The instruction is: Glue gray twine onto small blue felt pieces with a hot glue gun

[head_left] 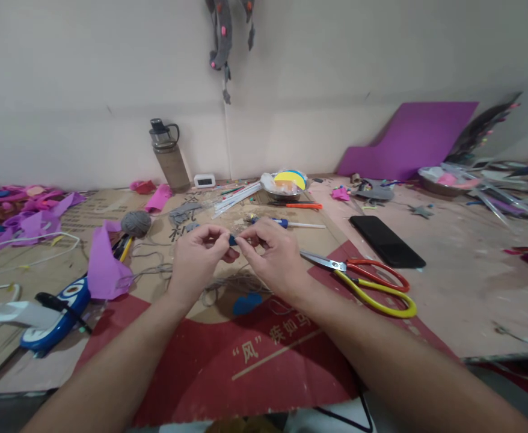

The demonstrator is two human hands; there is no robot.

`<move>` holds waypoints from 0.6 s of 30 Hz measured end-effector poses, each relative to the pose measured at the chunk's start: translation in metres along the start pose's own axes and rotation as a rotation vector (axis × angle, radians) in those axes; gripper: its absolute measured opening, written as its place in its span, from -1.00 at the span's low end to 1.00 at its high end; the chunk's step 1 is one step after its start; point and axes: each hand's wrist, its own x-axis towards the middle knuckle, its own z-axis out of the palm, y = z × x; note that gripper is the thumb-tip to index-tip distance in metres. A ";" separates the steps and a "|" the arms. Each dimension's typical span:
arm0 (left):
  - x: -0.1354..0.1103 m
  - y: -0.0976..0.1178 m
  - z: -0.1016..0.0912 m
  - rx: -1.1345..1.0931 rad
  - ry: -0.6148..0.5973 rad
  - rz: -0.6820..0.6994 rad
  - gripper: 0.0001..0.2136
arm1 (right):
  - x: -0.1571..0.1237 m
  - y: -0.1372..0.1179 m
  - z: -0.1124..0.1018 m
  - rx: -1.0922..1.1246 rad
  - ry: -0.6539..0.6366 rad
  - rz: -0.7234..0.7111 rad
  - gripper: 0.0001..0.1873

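Observation:
My left hand (204, 255) and my right hand (273, 251) meet over the cardboard, fingertips almost touching. Between them is a small dark blue piece (232, 240), perhaps felt or foam, pinched from both sides; most of it is hidden by the fingers. Under the hands lies tangled grey yarn (232, 282), with a flat blue cutout (247, 304) nearer to me. Scissors (358, 273) with one red and one yellow handle rest to the right of my right hand. Just beyond it lies a blue-handled tool (286, 223) with a pale shaft.
Purple scraps (106, 261), a yarn ball (136, 224) and a blue-and-white object (61, 319) lie at left. A bottle (170, 157) stands by the wall. Behind my hands is a metal bowl (286, 195); a phone (386, 242) lies right, before a purple sheet (417, 141).

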 end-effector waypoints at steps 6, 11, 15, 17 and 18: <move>-0.001 -0.001 0.002 -0.010 -0.017 0.018 -0.84 | 0.001 -0.001 0.001 0.032 0.017 0.069 -0.81; -0.002 -0.001 0.001 0.045 -0.019 0.051 -0.84 | 0.001 -0.001 0.002 0.121 0.001 0.204 -0.89; -0.002 -0.002 0.000 0.054 -0.039 0.055 -0.83 | 0.000 0.001 0.003 0.147 -0.016 0.220 -0.88; -0.002 -0.003 0.000 0.048 -0.048 0.045 -0.82 | 0.000 0.001 0.002 0.147 -0.025 0.215 -0.89; -0.002 -0.003 0.000 0.047 -0.056 0.036 -0.81 | 0.000 0.001 0.002 0.146 -0.026 0.218 -0.89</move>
